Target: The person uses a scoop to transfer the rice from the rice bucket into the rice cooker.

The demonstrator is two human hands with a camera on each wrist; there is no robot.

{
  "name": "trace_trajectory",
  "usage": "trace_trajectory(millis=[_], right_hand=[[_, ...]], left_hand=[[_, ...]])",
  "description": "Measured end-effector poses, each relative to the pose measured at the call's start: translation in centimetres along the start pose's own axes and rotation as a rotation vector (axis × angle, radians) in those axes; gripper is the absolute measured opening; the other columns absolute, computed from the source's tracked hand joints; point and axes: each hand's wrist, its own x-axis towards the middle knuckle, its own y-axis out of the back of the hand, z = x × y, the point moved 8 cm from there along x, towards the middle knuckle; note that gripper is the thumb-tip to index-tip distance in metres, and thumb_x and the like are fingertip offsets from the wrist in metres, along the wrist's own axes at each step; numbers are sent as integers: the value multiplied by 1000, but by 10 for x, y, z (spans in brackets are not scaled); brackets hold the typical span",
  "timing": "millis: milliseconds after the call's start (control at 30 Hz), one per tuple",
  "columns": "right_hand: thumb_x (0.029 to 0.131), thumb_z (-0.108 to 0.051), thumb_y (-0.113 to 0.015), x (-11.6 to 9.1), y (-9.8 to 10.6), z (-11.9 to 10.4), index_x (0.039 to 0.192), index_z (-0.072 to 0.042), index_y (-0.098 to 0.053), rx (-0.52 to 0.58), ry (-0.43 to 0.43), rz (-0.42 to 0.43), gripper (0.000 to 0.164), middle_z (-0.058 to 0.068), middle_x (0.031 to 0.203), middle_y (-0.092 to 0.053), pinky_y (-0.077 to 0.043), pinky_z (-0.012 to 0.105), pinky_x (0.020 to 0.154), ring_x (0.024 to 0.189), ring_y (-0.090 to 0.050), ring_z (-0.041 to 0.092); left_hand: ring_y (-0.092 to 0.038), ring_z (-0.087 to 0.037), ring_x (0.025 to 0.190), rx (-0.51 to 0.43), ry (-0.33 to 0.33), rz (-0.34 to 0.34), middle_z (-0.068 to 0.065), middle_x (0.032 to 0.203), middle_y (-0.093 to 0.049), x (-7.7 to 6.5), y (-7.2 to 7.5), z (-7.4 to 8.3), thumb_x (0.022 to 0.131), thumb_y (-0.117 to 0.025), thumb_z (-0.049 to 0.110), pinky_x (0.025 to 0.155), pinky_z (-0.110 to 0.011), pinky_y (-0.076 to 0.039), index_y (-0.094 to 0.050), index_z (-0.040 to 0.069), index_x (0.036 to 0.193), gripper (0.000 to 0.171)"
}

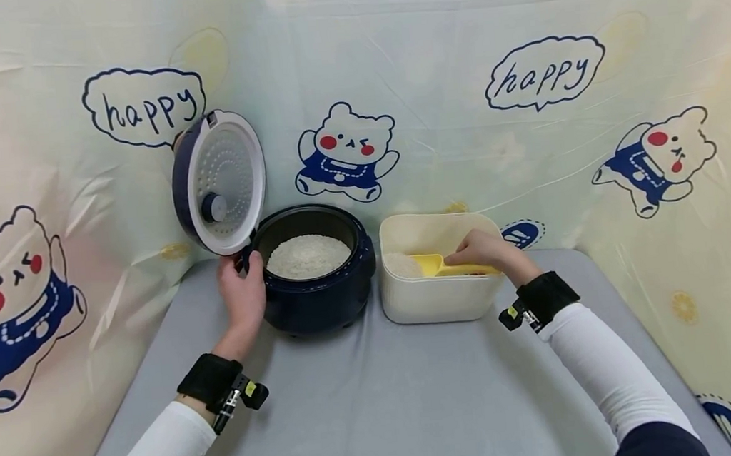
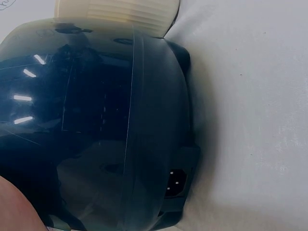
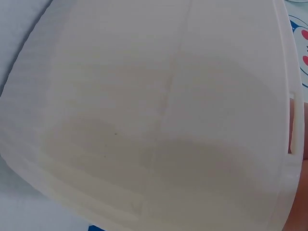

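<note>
A dark blue rice cooker (image 1: pixel 320 307) stands on the table with its lid (image 1: pixel 232 174) raised at the left. White rice (image 1: pixel 308 256) lies in its pot. My left hand (image 1: pixel 242 295) grips the cooker's left side at the hinge, thumb in front; its other fingers are partly hidden below the lid. To the right is a cream bin (image 1: pixel 442 301) holding more rice (image 1: pixel 402 265) and a yellow scoop (image 1: pixel 431 264). Over the bin, my right hand (image 1: pixel 479 247) pinches the scoop's handle. In the right wrist view the bin's wall (image 3: pixel 144 96) hides most of that hand.
A grey cloth covers the table (image 1: pixel 379 399). Behind it hangs a curtain (image 1: pixel 447 121) printed with bears and "happy" bubbles. The cooker and bin stand side by side near the back edge. A power socket (image 2: pixel 177 183) shows low on the cooker.
</note>
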Motion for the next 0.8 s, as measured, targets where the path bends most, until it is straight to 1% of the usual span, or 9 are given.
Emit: trace_trajectory(millis=[100,233,367,467,567,633,700,800], right_hand=[[98,-36,-74,2,-2,2,85,-3,-79,14,0,-5,36,-3,60,-40,-36,29,67,67,-49,19],[98,-38,-73,4,-3,4,89,-4,-81,42,3,-18,37,-3,60,-42,-37,29,68,69,-51,19],[98,-41,-73,3,-2,4,88,-4,-81,61,13,-29,39,-3,60,-42,-37,28,66,68,-52,19],[98,-43,-72,3,-1,4,85,-6,-80,66,17,-41,40,-4,60,-44,-38,27,65,66,-52,17],[99,-43,-70,1,2,5,85,-8,-81,72,21,-61,39,-5,60,-47,-40,26,63,65,-53,15],[100,-42,-70,-1,4,5,88,-6,-81,89,21,-72,40,-5,61,-48,-41,25,64,65,-54,15],[100,-42,-70,0,7,8,94,-2,-81,120,9,-86,42,-4,62,-51,-44,25,63,65,-56,16],[101,-41,-69,-5,10,6,100,2,-78,149,17,-91,45,-2,64,-56,-47,24,61,63,-57,16]], left_hand=[[-42,-34,141,-14,12,-5,-20,152,-44,-2,0,-1,107,-55,34,117,-50,-35,-49,3,148,52],[-42,-34,142,-15,5,-9,-20,153,-45,-2,1,1,107,-55,34,117,-50,-35,-48,4,149,52],[-42,-36,141,-18,-5,-8,-20,152,-46,-2,1,2,107,-55,34,117,-50,-35,-49,2,148,52],[-42,-33,141,-29,1,-6,-19,152,-46,-3,1,1,107,-54,33,116,-49,-35,-49,3,149,51],[-42,-31,141,-31,6,-9,-18,152,-45,-3,1,0,108,-54,34,117,-48,-35,-48,4,149,52],[-42,-31,141,-26,13,-13,-17,153,-44,-3,0,0,108,-53,35,117,-48,-35,-48,5,150,52],[-42,-31,141,-13,16,-9,-18,153,-44,-3,0,0,107,-53,36,117,-48,-35,-48,5,149,52],[-42,-31,141,-2,17,-1,-18,153,-44,-1,-1,-1,107,-53,36,117,-48,-35,-49,5,148,52]])
